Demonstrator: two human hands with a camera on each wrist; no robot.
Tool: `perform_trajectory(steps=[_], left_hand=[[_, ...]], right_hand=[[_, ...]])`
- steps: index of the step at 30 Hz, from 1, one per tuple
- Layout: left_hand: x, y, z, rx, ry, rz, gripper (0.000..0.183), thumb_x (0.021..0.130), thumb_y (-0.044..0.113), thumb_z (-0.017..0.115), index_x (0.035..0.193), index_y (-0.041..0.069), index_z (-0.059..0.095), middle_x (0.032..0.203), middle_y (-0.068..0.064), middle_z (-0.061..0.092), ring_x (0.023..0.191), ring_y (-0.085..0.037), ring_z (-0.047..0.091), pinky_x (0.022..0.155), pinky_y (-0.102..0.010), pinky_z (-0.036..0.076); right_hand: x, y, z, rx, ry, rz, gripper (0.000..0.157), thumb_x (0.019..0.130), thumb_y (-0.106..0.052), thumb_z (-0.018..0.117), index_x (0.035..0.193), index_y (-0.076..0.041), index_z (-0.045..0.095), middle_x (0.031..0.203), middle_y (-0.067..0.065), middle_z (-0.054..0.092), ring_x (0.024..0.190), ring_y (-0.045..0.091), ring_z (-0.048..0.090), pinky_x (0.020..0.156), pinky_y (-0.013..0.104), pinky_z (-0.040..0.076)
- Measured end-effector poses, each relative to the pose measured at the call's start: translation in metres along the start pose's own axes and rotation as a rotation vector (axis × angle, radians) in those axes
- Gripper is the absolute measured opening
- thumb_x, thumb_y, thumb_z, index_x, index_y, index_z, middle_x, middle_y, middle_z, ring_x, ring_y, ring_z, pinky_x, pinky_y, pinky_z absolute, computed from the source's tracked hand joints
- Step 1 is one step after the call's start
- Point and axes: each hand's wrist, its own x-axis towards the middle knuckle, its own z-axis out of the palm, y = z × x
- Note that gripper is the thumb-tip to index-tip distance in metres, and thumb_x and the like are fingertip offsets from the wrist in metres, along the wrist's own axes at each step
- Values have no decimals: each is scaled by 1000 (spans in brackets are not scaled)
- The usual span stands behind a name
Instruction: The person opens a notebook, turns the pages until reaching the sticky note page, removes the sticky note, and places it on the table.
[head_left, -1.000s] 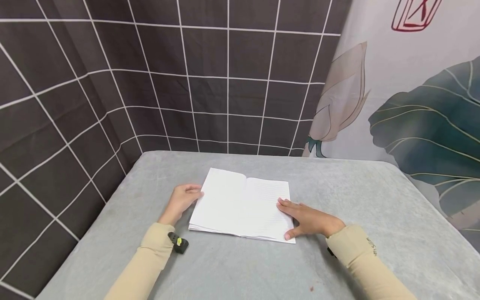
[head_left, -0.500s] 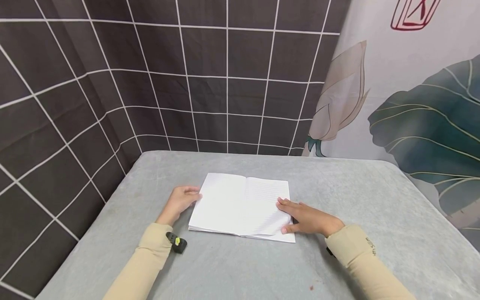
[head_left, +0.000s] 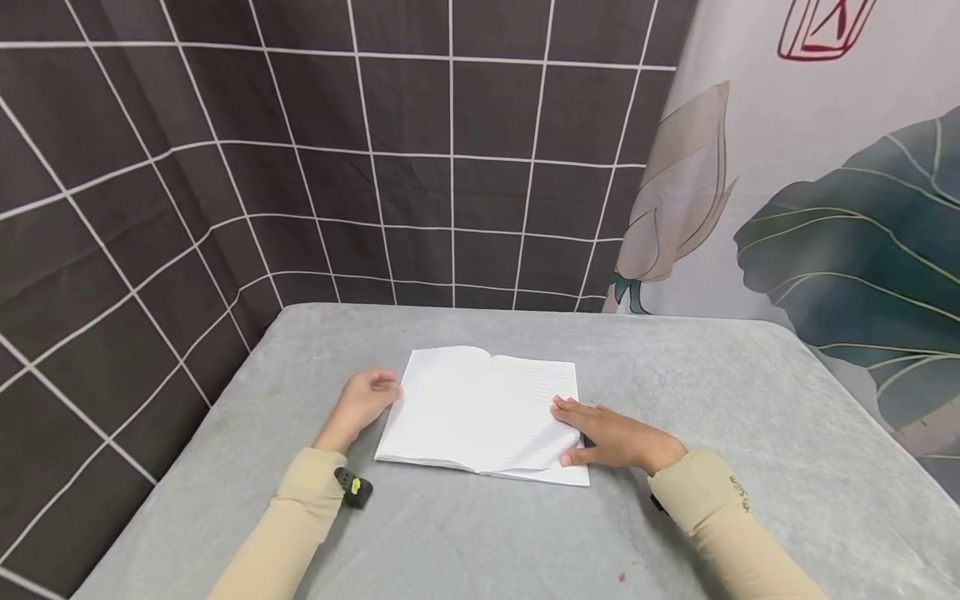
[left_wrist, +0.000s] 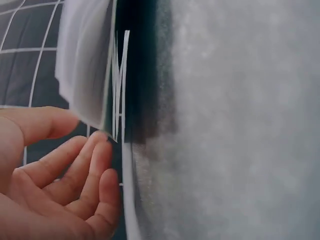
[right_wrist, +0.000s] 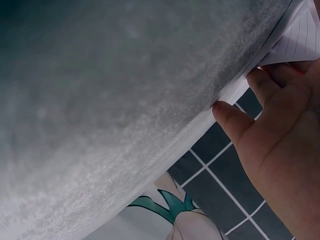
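An open notebook [head_left: 450,408] with white lined pages lies on the grey-covered table. At its left edge, my left hand [head_left: 363,404] has its fingers curled and the thumb at the page edges. The left wrist view shows the thumb and fingertips of that hand [left_wrist: 65,175] on either side of the fanned pages' corner [left_wrist: 90,95]. My right hand [head_left: 618,437] rests on the right page with its fingers spread and fairly straight. Beside that thumb the page's lower corner bends up, exposing the sheet [head_left: 566,475] beneath. In the right wrist view, a lined page [right_wrist: 300,40] curls over the right hand [right_wrist: 280,135].
The grey cloth [head_left: 465,542] covers the whole table. Behind stands a dark curtain [head_left: 412,192] with white grid lines; a light curtain [head_left: 712,250] with plant prints hangs at the right. A small reddish speck [head_left: 622,577] lies near the front.
The right page's lower corner has bent up by the right thumb, which has drawn slightly inward. The left page now bulges near the spine. The left fingers have shifted slightly.
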Motion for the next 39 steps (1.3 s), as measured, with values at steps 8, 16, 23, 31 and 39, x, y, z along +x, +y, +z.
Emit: perform_trajectory(steps=[8,16,23,31,39], left_hand=[[-10,23,14,86,78,252,30,86,4,63,114,-5,64,109,-22,68,100,-36,62,90,-46,49],[-30,53,35,197,56,501,29,83,9,69,112,3,68,93,-9,72,93,-27,64,88,-43,47],[-52,72,54,406,26,760,33,81,18,74,112,8,69,91,-2,73,84,-20,64,76,-38,48],[-69,81,77,697,-63,943,44,82,36,72,121,17,65,98,4,71,86,-14,62,75,-32,46],[-78,88,97,849,-133,1003,46,84,36,71,126,21,63,106,6,71,94,-12,64,80,-30,46]], right_hand=[[1,0,2,-6,6,-9,86,85,-50,63,148,-1,32,157,16,25,145,36,24,112,62,18],[2,0,3,-2,10,-17,84,86,-49,63,148,0,32,157,18,26,144,36,24,111,63,18],[2,1,2,2,12,-4,85,86,-51,62,148,-1,33,157,17,26,145,36,24,111,63,18],[2,0,2,0,13,6,84,86,-51,61,148,-1,33,157,17,26,144,37,24,111,63,18],[2,-1,3,-5,19,2,83,87,-51,61,147,-1,34,156,18,27,144,38,25,111,63,19]])
